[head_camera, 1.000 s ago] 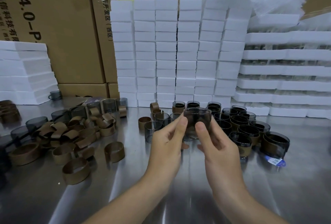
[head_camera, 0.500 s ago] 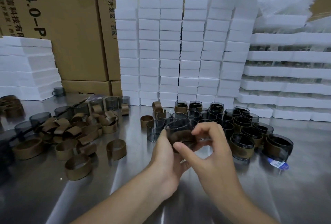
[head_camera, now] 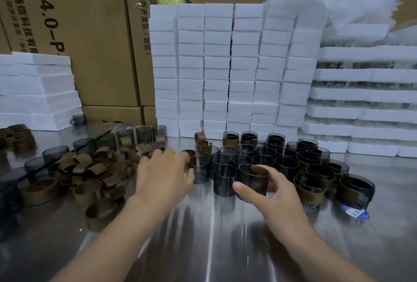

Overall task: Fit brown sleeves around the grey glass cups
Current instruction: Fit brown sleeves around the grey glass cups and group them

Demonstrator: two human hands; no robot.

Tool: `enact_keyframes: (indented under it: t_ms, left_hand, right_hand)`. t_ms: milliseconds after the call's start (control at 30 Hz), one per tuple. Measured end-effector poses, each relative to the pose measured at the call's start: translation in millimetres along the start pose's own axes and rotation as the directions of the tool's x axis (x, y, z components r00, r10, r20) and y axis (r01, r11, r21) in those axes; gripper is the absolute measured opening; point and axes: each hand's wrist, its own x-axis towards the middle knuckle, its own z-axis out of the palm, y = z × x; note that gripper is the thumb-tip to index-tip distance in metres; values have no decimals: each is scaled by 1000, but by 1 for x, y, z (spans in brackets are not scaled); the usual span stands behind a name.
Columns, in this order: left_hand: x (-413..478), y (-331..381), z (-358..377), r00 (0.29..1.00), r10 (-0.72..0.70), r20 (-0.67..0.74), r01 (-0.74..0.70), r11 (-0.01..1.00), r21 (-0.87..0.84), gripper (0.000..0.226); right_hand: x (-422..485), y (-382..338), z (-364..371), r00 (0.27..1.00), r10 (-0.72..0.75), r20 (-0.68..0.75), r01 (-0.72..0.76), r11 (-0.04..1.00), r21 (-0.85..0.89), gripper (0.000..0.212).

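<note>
Sleeved cup (head_camera: 249, 180): lowered to table (head_camera: 214, 241), gripped by right hand (head_camera: 278, 193) alone; left hand (head_camera: 163, 174) had released it, fingers spread, beside sleeve pile (head_camera: 90, 169)

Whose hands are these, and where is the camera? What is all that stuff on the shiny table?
They are a person's two bare hands, no robot. The camera sits on the person's head, looking forward and down. On the metal table lie loose brown sleeves at the left and grey glass cups in the middle, some already wearing sleeves. The right hand grips one sleeved cup. The left hand is open and holds nothing. Behind stand white foam blocks and cardboard boxes.
</note>
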Motion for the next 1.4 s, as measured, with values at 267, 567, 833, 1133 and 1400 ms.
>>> enact_keyframes:
  t_ms: [267, 567, 833, 1133, 1400]
  left_hand:
    - [6, -37, -9, 836, -179, 519, 157, 984, 87, 58]
    - [5, -1, -17, 945, 35, 325, 288, 382, -878, 30]
    - [-6, 29, -6, 892, 260, 371, 396, -49, -917, 21]
    - [-12, 42, 4, 893, 280, 352, 349, 64, -935, 40]
    - [-14, 52, 18, 956, 218, 196, 179, 98, -979, 35]
  right_hand:
    - [1, 14, 3, 998, 62, 29, -61, 998, -29, 72]
    - [1, 2, 2, 993, 2, -114, 8, 996, 88, 69]
    - [-3, -14, -2, 977, -155, -149, 181, 965, 189, 65]
    - [-9, -11, 4, 952, -292, -89, 294, 956, 11, 82]
    - [-6, -12, 1, 944, -310, -110, 311, 950, -8, 89]
